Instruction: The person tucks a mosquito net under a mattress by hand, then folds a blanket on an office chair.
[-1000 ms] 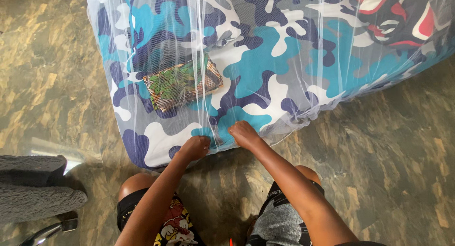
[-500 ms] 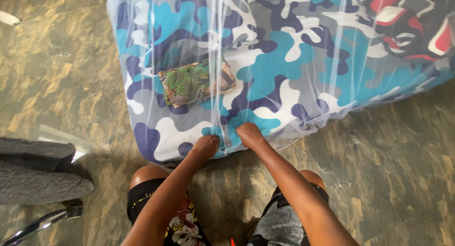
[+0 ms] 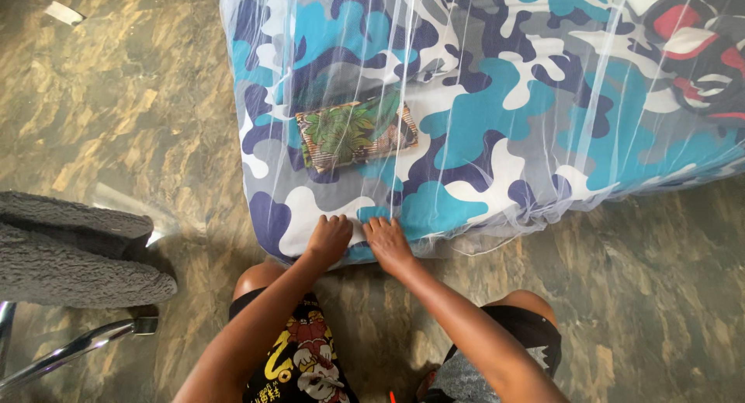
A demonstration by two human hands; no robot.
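Head view: left hand (image 3: 329, 238) and right hand (image 3: 386, 244) have closed in, now side by side, almost touching, on the near edge of the mattress (image 3: 497, 139). Fingers flat, pressing the white net (image 3: 543, 209) against the blue-grey camouflage sheet; nothing pinched. Green leaf-print pouch (image 3: 357, 131) lies under the net, just beyond.

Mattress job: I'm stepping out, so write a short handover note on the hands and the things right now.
Left hand and right hand: side by side, pressed on the net at the near edge of the mattress.
Net is draped over the camouflage mattress; a leaf-print pouch lies under it.
Done: net reaches the floor along the edge.
Left: cannot tell whether the edge is tucked under.
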